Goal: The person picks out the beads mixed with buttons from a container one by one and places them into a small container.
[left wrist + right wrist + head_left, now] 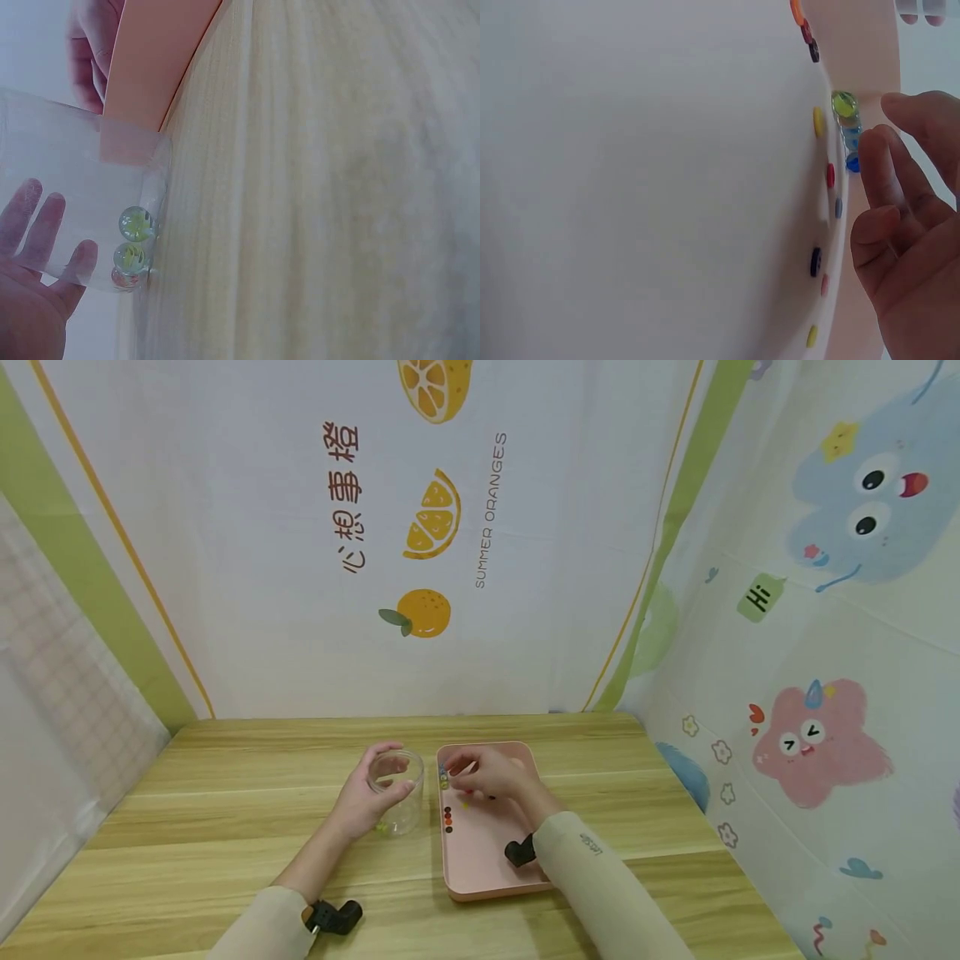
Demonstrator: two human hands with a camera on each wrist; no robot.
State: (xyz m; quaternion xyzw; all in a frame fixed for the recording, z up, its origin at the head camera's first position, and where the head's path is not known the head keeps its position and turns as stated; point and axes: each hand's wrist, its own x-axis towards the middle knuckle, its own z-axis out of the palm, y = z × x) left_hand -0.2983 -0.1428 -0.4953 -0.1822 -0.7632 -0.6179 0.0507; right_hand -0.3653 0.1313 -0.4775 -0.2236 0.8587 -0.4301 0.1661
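My left hand (363,800) is curled round a clear plastic jar (408,817), which stands upright on the table just left of a pink tray (483,864). Glass marbles (137,223) with green or reddish swirls lie at the bottom of the jar in the left wrist view. Over the tray's far part, my right hand (491,772) has its fingers loosely bent, and no object shows between them. Close to its fingertips, a row of marbles (845,105), yellow-green and blue, lies along the tray's left wall. Small round buttons (830,176) in several colours are scattered on the tray floor.
Dark and orange-red buttons (448,820) line the tray's left side. The wooden table (247,802) runs back to a white printed cloth (262,610), and another patterned cloth (720,635) hangs on the right. A black wrist camera (337,917) sits on the left sleeve.
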